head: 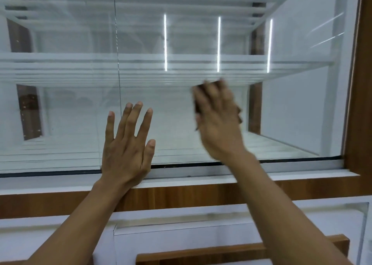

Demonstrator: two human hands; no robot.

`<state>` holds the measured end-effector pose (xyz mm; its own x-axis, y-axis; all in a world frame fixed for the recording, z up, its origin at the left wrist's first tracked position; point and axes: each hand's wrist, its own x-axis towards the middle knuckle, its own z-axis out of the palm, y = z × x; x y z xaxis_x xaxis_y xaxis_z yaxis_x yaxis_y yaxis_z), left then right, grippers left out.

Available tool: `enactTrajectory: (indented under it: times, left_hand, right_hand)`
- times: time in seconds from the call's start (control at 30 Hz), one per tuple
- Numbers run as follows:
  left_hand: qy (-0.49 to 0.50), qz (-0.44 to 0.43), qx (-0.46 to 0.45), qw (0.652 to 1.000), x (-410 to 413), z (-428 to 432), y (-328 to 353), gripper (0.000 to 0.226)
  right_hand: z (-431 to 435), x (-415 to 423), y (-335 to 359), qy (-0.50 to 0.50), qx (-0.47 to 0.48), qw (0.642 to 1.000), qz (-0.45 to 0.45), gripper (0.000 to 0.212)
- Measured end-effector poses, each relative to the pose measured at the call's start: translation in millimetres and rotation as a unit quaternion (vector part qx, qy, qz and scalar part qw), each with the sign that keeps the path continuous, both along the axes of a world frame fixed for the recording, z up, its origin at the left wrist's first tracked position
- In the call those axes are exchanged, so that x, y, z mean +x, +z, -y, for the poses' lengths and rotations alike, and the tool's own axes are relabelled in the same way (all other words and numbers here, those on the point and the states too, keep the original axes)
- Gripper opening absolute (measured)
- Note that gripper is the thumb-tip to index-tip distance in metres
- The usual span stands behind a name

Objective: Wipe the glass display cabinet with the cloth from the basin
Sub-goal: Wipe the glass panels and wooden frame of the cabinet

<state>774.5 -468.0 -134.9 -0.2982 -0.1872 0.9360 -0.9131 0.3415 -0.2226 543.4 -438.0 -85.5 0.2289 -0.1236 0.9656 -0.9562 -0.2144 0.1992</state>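
Against the glass [80,113], right-hand fingers [213,95] press a dark, blurred cloth [197,102]; left fingers [131,119] spread.

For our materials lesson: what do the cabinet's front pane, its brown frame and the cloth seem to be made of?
The pane: clear glass, glossy; shelves show through and light strips reflect. The frame: wood or wood-look laminate, smooth; streaked brown grain. The cloth under the right hand: dark brown, probably soft fabric, too blurred to confirm.
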Motion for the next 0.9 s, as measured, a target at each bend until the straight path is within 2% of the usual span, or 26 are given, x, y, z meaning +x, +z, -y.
enactTrajectory:
  times: [0.03, 0.07, 0.1, 0.2, 0.27, 0.33, 0.43, 0.47, 0.5, 0.53, 0.63, 0.67, 0.8, 0.9]
  left_hand:
    - [-0.002, -0.001, -0.001, 1.0, 0.4, 0.1, -0.3, 0.065]
    - [-0.002, 0.001, -0.001, 1.0, 0.6, -0.2, -0.3, 0.065]
    - [-0.002, 0.006, 0.001, 1.0, 0.6, -0.5, 0.1, 0.065]
    - [0.002, 0.015, 0.005, 1.0, 1.3, -0.7, 0.2, 0.065]
    - [0.008, 0.015, 0.004, 1.0, 0.5, -1.1, 0.6, 0.065]
    - [0.005, 0.013, 0.001, 1.0, 0.1, -1.7, 1.5, 0.065]
    - [0.004, 0.019, -0.003, 1.0, 2.2, -2.0, 1.9, 0.064]
    - [0.008, 0.031, -0.007, 0.999, 5.5, -1.8, 4.5, 0.063]
    - [0.014, 0.045, -0.012, 0.999, 10.9, -1.1, 9.5, 0.063]
    - [0.02, 0.055, -0.017, 0.998, 17.5, 0.0, 17.4, 0.062]
    - [0.033, 0.056, -0.021, 0.998, 35.7, 2.0, 62.2, 0.061]
    - [0.035, 0.052, -0.022, 0.998, 38.9, 2.1, 83.2, 0.061]
    - [0.031, 0.005, -0.022, 0.999, 46.1, 3.7, 180.3, 0.061]
    - [0.03, -0.021, -0.018, 0.999, 58.1, 5.7, 255.2, 0.06]
  right_hand:
    - [-0.5, 11.8, -6.7, 0.001, 0.026, 0.998, -0.05, 0.056]
    - [-1.0, 12.0, -13.7, -0.007, 0.041, 0.998, -0.054, 0.056]
    - [-1.4, 2.7, -18.1, -0.016, 0.032, 0.999, -0.018, 0.056]
    - [-4.6, -40.2, -1.0, -0.019, -0.014, 0.979, 0.202, 0.054]
    - [-5.9, -44.4, 26.2, 0.003, -0.01, 0.963, 0.271, 0.055]
    - [-3.2, -7.7, 38.7, 0.006, -0.005, 0.981, 0.194, 0.055]
    - [4.8, 52.4, 14.0, 0.017, 0.029, 0.998, -0.048, 0.054]
    - [7.3, 55.4, 5.5, 0.013, 0.032, 0.996, -0.085, 0.053]
    - [9.4, 49.1, 4.5, 0.01, 0.017, 0.997, -0.079, 0.052]
    - [10.7, 37.7, 10.2, 0.006, -0.005, 0.999, -0.032, 0.051]
    - [8.8, 12.7, 60.0, 0.002, -0.041, 0.981, 0.189, 0.05]
    - [9.5, 16.4, 81.5, -0.001, -0.04, 0.979, 0.2, 0.05]
    - [19.5, 64.4, 159.5, 0.014, -0.032, 0.998, 0.06, 0.051]
    - [25.9, 91.7, 225.9, 0.031, -0.026, 0.997, 0.07, 0.05]
